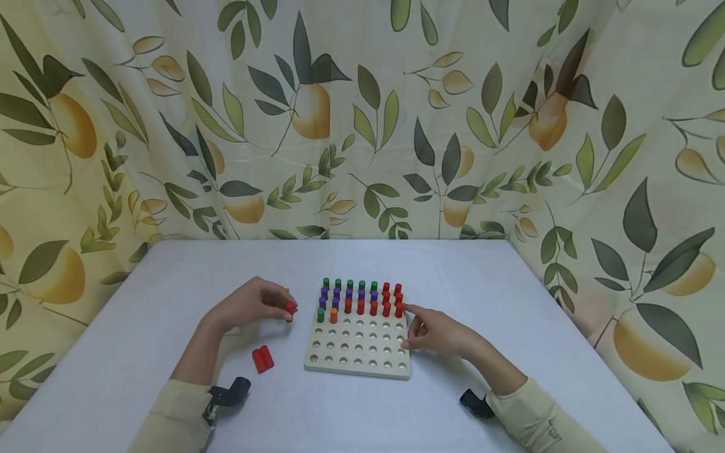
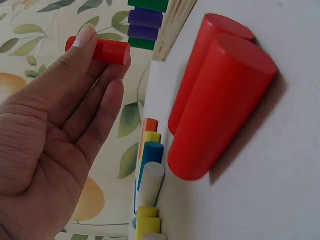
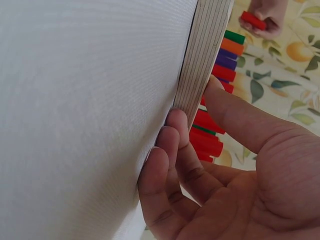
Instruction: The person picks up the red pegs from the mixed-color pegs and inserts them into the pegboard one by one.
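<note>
My left hand (image 1: 249,305) pinches a red peg (image 1: 290,307) between thumb and fingers, held just left of a pale wooden pegboard (image 1: 351,345). The left wrist view shows this red peg (image 2: 112,51) lying crosswise in the fingertips. Two more red pegs (image 1: 263,359) lie side by side on the table, nearer than that hand. My right hand (image 1: 438,332) grips the board's right edge, its thumb on top and curled fingers against the side (image 3: 202,65). Green, purple, red and orange pegs (image 1: 360,307) stand in the board's far rows; the near rows show bare holes.
Beyond the left hand, the left wrist view shows several yellow, blue, white and orange pegs (image 2: 151,180), mostly hidden in the head view. A white cloth covers the table (image 1: 226,251). A fruit-patterned curtain (image 1: 362,126) hangs behind it.
</note>
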Available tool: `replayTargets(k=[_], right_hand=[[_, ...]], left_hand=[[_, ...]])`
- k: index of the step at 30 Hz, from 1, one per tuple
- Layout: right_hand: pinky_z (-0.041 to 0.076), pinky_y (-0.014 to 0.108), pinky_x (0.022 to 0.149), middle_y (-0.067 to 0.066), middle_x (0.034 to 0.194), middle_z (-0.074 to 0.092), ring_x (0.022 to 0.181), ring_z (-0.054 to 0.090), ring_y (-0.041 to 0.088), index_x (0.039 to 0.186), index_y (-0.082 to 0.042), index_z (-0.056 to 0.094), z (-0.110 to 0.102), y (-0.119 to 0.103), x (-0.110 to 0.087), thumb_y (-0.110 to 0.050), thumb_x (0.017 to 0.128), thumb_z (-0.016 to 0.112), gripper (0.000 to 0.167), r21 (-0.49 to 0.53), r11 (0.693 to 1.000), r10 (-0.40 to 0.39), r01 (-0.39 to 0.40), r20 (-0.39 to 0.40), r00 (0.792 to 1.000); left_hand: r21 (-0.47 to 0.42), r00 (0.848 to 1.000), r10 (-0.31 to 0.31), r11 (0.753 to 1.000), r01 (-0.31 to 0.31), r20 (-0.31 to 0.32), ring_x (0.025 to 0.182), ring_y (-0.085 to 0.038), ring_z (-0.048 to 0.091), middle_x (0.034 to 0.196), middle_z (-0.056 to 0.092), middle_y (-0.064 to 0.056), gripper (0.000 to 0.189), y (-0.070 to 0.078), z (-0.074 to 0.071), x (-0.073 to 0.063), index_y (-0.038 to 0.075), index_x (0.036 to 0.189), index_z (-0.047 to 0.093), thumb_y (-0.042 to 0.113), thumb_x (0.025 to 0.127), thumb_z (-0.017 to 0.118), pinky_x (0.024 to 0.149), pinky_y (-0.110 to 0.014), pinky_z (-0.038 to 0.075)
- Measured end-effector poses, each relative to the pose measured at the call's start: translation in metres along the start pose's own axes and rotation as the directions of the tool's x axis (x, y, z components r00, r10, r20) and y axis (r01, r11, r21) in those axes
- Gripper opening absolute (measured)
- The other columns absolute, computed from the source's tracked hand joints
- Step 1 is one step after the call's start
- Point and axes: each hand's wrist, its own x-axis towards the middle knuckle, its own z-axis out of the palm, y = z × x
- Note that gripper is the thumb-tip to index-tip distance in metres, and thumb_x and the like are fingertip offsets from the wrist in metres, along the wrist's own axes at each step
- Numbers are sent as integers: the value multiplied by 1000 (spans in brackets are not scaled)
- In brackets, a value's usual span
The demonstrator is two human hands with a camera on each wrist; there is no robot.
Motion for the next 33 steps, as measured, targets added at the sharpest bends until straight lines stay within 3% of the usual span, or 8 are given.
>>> replayTargets(k=[7, 13, 24, 33], right_hand=[[46, 35, 71, 2, 89, 60, 81, 56, 18, 156, 3, 38, 2, 0, 0, -19, 88, 85, 85, 6, 1000, 0, 0, -5, 1000], [46, 35, 72, 2, 88, 60, 81, 56, 18, 155, 3, 38, 3, 0, -1, -19, 89, 84, 84, -1, 1000, -12, 12, -4, 1000], [45, 35, 70, 2, 88, 60, 81, 55, 17, 155, 3, 38, 1, -2, -2, -19, 89, 84, 84, -8, 1000, -4, 4, -11, 1000], [45, 35, 69, 2, 88, 60, 81, 55, 17, 155, 3, 38, 2, 0, -1, -20, 89, 84, 84, -16, 1000, -9, 9, -13, 1000]], left_hand=[[-12, 1000, 8, 1000, -8, -29, 95, -19, 70, 101, 75, 3, 21, 5, 4, 6, 14, 108, 80, 9, 88, 84, 89, -36, 56], [-31, 998, 20, 999, -22, -61, 94, -19, 70, 101, 74, 2, 23, 11, 9, 13, 8, 111, 79, 10, 89, 83, 91, -38, 56], [-95, 995, 81, 992, -86, -60, 91, -20, 71, 98, 75, 0, 24, 25, 24, 30, 3, 110, 77, 9, 88, 84, 87, -36, 58], [-75, 993, 99, 992, -103, -60, 92, -19, 70, 100, 74, 2, 26, 36, 34, 42, 4, 112, 78, 12, 88, 84, 89, -36, 57]])
